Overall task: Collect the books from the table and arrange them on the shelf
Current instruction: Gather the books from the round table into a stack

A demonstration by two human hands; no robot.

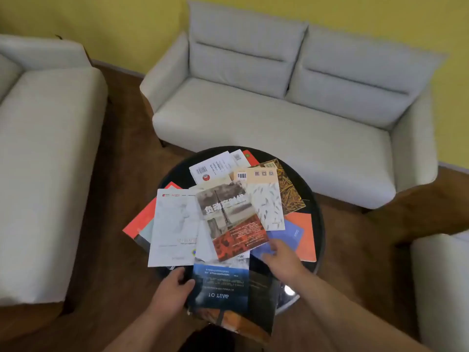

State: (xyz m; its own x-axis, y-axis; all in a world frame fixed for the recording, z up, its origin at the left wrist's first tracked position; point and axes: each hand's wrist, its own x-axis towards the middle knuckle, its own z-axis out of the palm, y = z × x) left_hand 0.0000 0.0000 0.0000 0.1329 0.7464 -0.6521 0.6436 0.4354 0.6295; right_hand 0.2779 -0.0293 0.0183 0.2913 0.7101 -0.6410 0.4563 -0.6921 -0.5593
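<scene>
Many paperbacks (228, 217) lie fanned and overlapping on the round black table (175, 174); they look light, flexible and glossy, likely to slide, best taken by an edge. The left hand (172, 288) pinches the left edge of the dark blue book (220, 288) at the near rim; the right hand (279, 257), fingers relaxed, touches the lilac book (289, 235).

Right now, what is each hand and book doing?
left hand, grips the dark blue book's left edge.
right hand, fingers straight, over the purple-blue book.
dark blue book, held, poking past the table's near edge.
tower book, lying tilted on top.
white book, lying flat.
</scene>
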